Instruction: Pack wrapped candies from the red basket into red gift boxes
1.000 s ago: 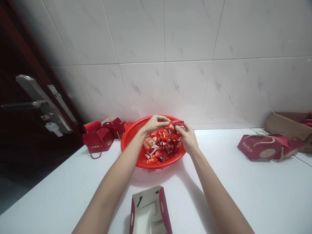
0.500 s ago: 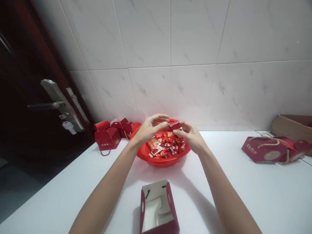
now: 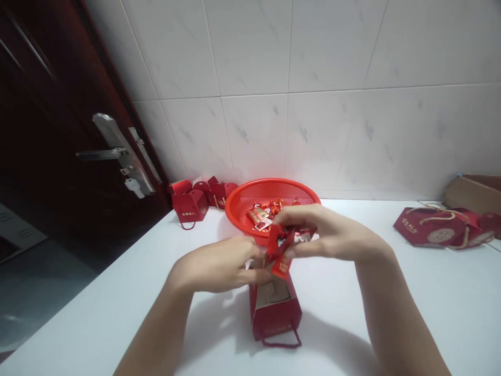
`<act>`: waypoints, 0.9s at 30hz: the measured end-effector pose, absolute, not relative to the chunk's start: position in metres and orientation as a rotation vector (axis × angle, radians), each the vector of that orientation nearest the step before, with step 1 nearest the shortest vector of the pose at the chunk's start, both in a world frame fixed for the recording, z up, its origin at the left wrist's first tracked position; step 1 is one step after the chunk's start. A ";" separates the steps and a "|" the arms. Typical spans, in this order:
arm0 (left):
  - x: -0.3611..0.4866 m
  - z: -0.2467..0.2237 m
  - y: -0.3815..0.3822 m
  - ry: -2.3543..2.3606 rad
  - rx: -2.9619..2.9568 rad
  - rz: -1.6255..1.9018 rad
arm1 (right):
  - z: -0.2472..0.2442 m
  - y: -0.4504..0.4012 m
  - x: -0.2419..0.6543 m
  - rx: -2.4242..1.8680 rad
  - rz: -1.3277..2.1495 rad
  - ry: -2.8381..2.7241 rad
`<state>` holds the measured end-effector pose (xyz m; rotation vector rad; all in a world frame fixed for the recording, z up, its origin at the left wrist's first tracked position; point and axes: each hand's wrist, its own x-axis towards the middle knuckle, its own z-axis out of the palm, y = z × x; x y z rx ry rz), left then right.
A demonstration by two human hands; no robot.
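Head view: open red box sits on the white table between the forearms, its long axis running away from the wearer, top up, cord handle at the near end; right hand pinches red-wrapped candies above it, left hand narrow at its far left side, hold unclear. Tabletop shows either side, red basket beyond, table's left edge slanting toward a dark door, marbled tile wall behind.
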<state>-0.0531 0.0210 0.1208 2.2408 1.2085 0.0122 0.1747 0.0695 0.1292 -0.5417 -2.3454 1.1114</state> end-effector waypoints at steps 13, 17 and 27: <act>-0.068 0.112 0.031 0.921 2.288 -0.058 | 0.115 0.056 0.145 -0.299 1.102 -2.830; -0.066 0.117 0.022 1.127 2.361 -0.112 | 0.114 0.057 0.150 -0.396 1.103 -2.890; -0.065 0.113 0.018 1.129 2.458 -0.197 | 0.113 0.059 0.155 -0.760 1.113 -2.912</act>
